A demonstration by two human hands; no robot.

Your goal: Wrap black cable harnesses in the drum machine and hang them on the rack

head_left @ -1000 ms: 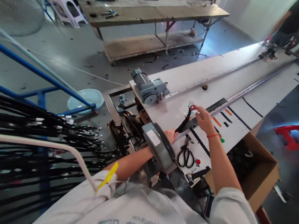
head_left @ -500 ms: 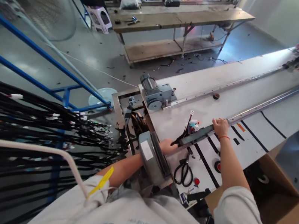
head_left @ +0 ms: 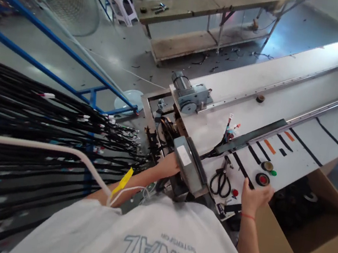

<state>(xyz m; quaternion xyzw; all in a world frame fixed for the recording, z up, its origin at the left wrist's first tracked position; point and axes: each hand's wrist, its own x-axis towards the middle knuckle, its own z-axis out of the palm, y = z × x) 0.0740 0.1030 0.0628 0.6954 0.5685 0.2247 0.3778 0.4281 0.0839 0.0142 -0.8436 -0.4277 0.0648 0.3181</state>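
My right hand (head_left: 256, 196) is over the near edge of the white table, thumb and fingers apart, just below a tape roll (head_left: 262, 179) with a red centre. Beside that roll lie a second tape roll (head_left: 267, 166) and a small green round piece (head_left: 273, 173). My left hand (head_left: 169, 165) reaches behind a grey machine housing (head_left: 187, 163), which hides its fingers. A long grey bar (head_left: 254, 135) lies on the metal rail, with a black cable bundle (head_left: 217, 148) at its near end. Black-handled scissors (head_left: 220, 183) rest near a red round piece (head_left: 235, 192).
Black and orange strips (head_left: 269, 146) are laid along the table's near side. A cardboard box (head_left: 320, 236) stands below it on the right. Hanging black cables (head_left: 44, 124) fill the left side. A grey motor (head_left: 190, 93) sits at the table's end.
My right hand has left the grey bar and come back toward the tape rolls. My left hand has drawn back from the cable end to behind the housing. The camera view has shifted.
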